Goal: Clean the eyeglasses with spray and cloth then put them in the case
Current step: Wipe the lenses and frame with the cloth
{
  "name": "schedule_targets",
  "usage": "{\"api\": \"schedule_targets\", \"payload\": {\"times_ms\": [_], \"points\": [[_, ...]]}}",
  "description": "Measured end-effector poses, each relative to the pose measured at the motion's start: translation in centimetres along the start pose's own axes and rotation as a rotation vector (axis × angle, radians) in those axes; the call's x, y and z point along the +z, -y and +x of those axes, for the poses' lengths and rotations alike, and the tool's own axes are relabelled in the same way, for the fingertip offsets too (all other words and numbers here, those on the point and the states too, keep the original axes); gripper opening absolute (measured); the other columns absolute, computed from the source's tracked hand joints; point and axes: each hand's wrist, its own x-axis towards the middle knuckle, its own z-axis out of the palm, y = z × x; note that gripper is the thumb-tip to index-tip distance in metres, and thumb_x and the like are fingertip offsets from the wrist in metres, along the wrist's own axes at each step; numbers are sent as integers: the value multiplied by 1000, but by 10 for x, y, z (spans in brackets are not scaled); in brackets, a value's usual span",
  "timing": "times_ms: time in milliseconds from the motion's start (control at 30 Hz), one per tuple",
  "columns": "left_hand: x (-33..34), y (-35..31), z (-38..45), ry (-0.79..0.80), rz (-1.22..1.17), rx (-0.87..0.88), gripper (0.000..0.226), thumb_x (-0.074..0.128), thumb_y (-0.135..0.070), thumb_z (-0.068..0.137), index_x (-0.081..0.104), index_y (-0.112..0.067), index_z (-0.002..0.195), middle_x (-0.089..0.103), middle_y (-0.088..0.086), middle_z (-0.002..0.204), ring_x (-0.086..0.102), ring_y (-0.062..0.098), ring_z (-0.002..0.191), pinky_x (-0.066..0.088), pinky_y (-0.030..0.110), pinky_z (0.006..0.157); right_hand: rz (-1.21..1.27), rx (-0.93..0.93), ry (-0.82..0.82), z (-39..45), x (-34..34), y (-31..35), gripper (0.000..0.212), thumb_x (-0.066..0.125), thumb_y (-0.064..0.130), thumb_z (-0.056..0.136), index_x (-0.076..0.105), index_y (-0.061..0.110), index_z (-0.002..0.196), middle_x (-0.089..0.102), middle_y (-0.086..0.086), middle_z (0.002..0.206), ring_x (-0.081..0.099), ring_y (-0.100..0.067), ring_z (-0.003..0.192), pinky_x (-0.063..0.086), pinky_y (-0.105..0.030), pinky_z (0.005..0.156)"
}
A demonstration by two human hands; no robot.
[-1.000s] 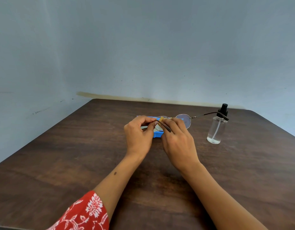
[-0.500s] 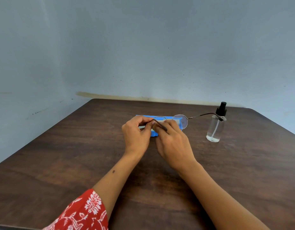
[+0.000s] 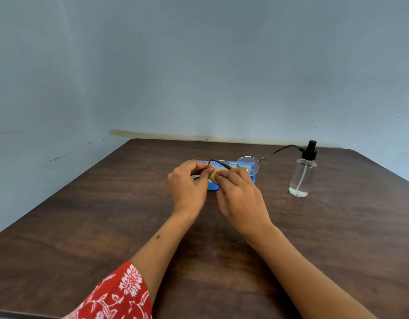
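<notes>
Left hand (image 3: 187,184) pinched the eyeglasses (image 3: 247,164) frame above the blue case (image 3: 212,187), mid-desk. Right hand (image 3: 239,194) pinched the yellow cloth (image 3: 214,176) onto a lens. Pressing too hard could have bent that thin wire frame.

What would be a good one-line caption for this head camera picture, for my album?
Two hands, left hand and right hand, rub a yellow cloth on eyeglasses above a blue case, spray bottle nearby.
</notes>
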Motion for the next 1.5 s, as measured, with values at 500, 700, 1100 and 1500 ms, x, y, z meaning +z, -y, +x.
{"api": "schedule_targets", "payload": {"times_ms": [500,700,1100,1500], "points": [[-4,5,5,-68,50,-69,8,71,-7,79,73,-13,84,66,-10,75,63,-2,73,56,24,71,1224,1423,-279,4,-21,-43,12,61,-1,80,71,4,79,69,-4,75,58,-17,77,49,-27,76],[-4,5,5,-72,65,-46,6,71,-7,79,72,-10,83,70,-3,78,64,2,73,56,24,70,972,1259,-318,0,-25,-42,16,68,0,76,71,15,80,69,1,74,61,-9,71,51,-20,69],[-3,2,1,15,70,-9,13,70,-5,79,69,-18,76,67,-8,80,65,6,81,57,29,73,136,342,-86,-15,-3,-40,27,67,-2,73,72,4,98,70,-7,99,56,-22,93,36,-15,82],[-6,2,4,2,85,11,13,68,-3,80,70,-16,82,65,-9,80,62,0,77,57,29,71,63,271,-25,-15,-2,-39,26,65,9,82,69,1,106,66,-11,106,57,-27,100,48,-26,78]]}}
